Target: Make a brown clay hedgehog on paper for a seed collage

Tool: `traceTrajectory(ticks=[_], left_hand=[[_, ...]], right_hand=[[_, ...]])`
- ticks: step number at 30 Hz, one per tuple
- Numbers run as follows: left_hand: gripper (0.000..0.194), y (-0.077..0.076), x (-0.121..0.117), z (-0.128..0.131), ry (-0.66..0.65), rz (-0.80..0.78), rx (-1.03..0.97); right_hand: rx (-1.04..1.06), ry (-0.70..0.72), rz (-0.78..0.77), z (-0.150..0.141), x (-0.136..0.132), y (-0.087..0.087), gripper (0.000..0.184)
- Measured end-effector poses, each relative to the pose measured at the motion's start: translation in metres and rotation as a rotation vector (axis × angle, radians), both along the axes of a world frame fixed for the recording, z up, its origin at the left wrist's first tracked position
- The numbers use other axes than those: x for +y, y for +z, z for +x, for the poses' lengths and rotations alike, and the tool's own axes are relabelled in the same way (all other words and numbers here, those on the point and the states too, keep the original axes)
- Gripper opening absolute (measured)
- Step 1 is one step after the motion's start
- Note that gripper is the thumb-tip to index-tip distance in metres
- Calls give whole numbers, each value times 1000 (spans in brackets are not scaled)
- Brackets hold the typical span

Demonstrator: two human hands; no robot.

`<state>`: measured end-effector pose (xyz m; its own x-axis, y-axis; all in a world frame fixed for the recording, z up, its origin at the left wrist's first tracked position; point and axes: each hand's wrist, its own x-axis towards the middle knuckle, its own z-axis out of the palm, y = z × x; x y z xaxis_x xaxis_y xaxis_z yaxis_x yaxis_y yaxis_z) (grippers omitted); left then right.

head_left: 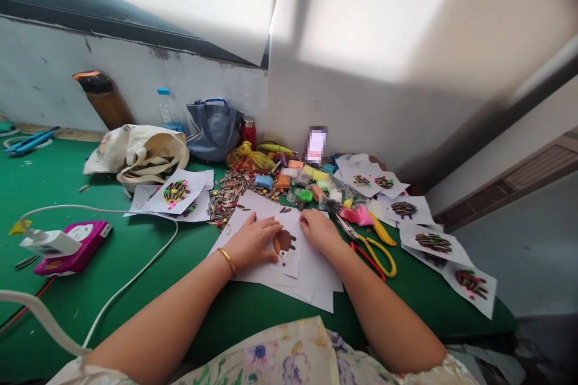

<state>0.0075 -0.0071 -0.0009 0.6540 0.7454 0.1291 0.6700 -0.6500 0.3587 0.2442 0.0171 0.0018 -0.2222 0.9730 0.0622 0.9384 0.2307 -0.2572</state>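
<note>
A white sheet of paper [266,209] lies in front of me, with a brown hedgehog figure [283,242] on it. Several dark sunflower seeds [293,242] sit at the figure's right side. My left hand [255,240] rests on the sheet, fingers stretched out and apart, the thumb and fingertips beside the hedgehog. At the sheet's upper right edge is my right hand [320,230], its fingers curled and pressed together. What they pinch, if anything, is hidden. More white sheets [316,280] lie underneath.
Loose sunflower seeds [230,192] and packs of coloured clay [295,174] spread behind the sheets. Yellow-handled scissors [382,255] and a yellow cutter [383,230] lie right. Finished seed hedgehog cards [433,243] line the right side. A cable [135,277] and purple power strip [76,246] are left.
</note>
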Motion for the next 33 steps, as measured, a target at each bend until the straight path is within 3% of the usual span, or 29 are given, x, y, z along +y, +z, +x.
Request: traceTrajectory(ticks=[5,10,17,25,33], left_hand=[[73,3,3,-4,70,10,15],[72,9,6,-5,117,32,24],[37,13,2,-3,73,131,4],[35,11,-4,2,88,104,21],[40,15,-7,4,85,54,-8]], right_hand=[[15,-10,-48,0,0,-2,9],[41,-26,34,1,-7,-7,14],[15,23,87,0,-10,-9,26],[-4,-13,123,-3,-10,-12,24],[-47,-52,61,-5,-6,-9,20]])
